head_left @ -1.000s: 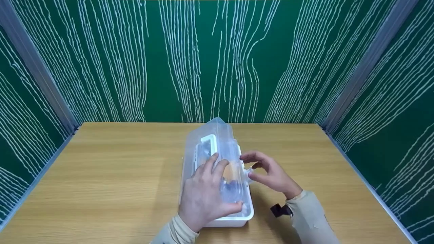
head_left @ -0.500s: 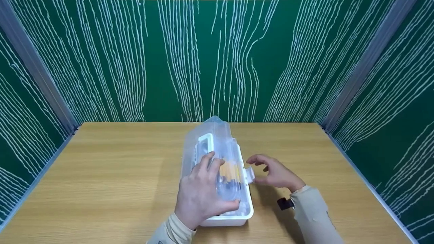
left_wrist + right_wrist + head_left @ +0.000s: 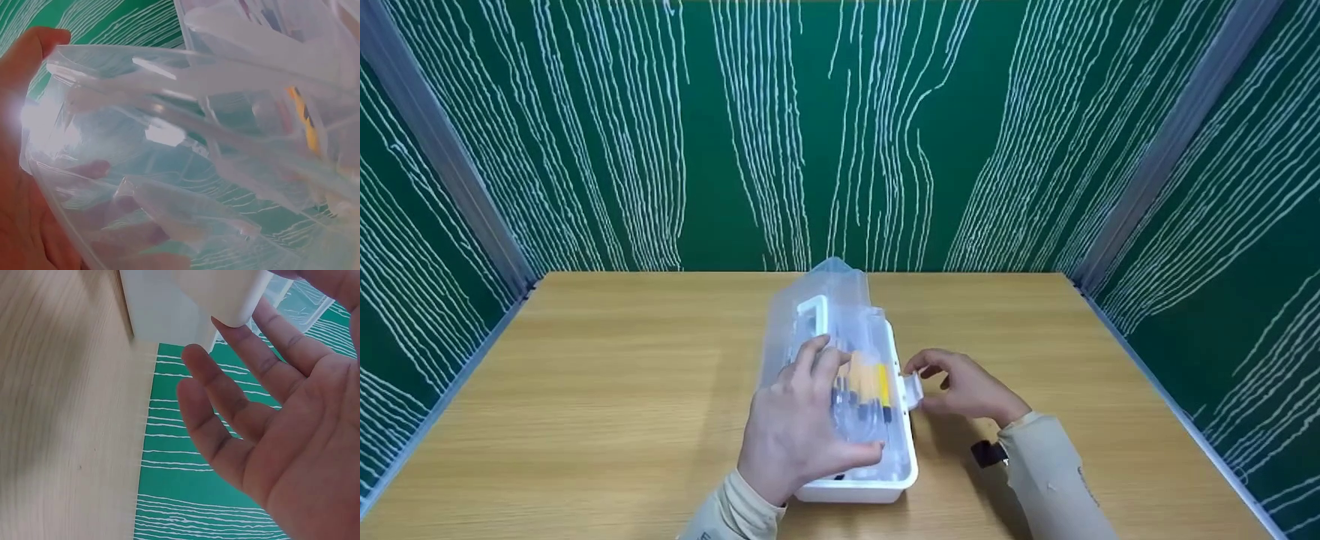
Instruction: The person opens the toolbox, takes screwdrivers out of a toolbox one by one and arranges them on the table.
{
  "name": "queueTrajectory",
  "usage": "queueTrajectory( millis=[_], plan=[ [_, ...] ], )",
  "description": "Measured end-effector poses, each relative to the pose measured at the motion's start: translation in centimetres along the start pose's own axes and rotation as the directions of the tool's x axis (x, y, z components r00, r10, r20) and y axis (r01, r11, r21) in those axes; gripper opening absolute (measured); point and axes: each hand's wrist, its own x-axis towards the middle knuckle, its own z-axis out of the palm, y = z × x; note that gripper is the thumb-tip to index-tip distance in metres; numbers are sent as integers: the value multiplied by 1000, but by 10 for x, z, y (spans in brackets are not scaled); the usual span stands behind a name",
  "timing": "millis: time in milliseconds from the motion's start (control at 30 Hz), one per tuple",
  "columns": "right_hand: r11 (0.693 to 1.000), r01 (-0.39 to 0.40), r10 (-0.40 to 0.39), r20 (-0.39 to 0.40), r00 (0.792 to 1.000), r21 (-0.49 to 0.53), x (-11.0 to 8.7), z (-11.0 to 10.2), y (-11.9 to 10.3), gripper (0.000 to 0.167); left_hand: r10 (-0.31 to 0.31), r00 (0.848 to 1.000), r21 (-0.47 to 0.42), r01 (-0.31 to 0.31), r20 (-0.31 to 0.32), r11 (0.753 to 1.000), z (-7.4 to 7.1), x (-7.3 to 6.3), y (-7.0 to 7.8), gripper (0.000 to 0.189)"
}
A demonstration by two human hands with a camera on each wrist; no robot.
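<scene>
On the wooden table (image 3: 622, 375), near the middle, sits a long white plastic box (image 3: 855, 492). The left hand (image 3: 791, 435) holds its clear lid (image 3: 846, 289), thumb and bent fingers spread wide apart. A white handle (image 3: 819, 302) shows just past that hand. The lid is tipped up. Farther right, a yellow thing (image 3: 883, 381) with a black end is inside the box. Next comes the white latch (image 3: 913, 390), sticking out from the box's right side. The right hand (image 3: 971, 386) pinches it between thumb and bent fingers, the last two fingers loose.
</scene>
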Motion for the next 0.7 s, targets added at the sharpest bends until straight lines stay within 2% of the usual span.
queueTrajectory(
  millis=[200, 433, 700],
  plan=[
    [1000, -27, 27, 4, 1000, 12, 1, 0, -1, 37, -43, 999, -84, 46, 33, 995, -8, 1, -4, 96],
    [999, -44, 44, -2, 999, 27, 0, 2, 2, 38, -102, 992, -192, 114, 72, 975, -17, 0, -13, 91],
    [996, -75, 75, -1, 997, 38, 3, 3, 1, 40, -169, 975, -186, 194, 143, 963, -33, -1, -22, 95]
  ],
)
